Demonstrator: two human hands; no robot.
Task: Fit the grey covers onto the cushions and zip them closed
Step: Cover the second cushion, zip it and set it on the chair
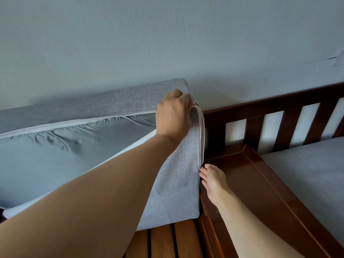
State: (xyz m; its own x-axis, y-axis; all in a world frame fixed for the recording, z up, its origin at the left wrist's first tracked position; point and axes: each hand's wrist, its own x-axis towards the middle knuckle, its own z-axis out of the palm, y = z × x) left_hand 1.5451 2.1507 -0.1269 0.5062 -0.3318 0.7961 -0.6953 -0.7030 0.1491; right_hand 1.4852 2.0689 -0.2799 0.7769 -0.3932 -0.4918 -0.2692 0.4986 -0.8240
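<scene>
While zipped, cover point(173, 164) between fingers point(188, 101).

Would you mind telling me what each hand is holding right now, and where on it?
The left hand grips the grey woven fabric cover at its top corner by the zip. The right hand holds nothing; its straight fingers touch the cover's edge lower down.

Left hand point(174, 112) grips grey cover point(178, 164) corner (zip open) — right hand point(214, 180) touches it.
</scene>
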